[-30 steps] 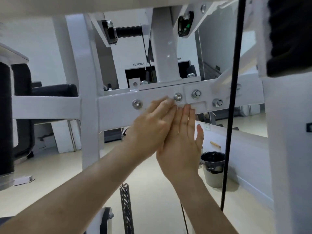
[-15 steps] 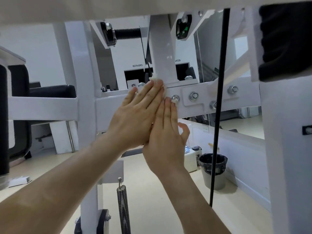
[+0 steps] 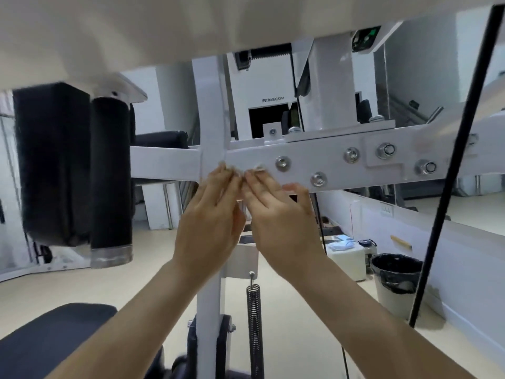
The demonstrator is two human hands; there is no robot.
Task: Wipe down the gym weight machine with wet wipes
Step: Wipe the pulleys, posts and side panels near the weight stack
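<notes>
A white horizontal crossbar [image 3: 314,160] of the weight machine runs across the middle, studded with several silver bolts. It meets a white upright post [image 3: 211,132]. My left hand [image 3: 210,220] and my right hand [image 3: 281,222] lie side by side, fingers straight, pressing a white wet wipe [image 3: 241,172] flat against the bar near that joint. Only small edges of the wipe show above my fingertips. The rest of it is hidden under my hands.
Two black padded rollers [image 3: 109,173] hang at the left. A black cable [image 3: 451,170] slants down on the right. A coil spring [image 3: 254,324] hangs beside the post, a dark seat pad [image 3: 54,343] lies lower left, and a lined bin [image 3: 396,283] stands by the wall.
Both hands slid left along the crossbar, from the bolted plate to the joint with the upright post. The view turned left, bringing the black rollers in.
</notes>
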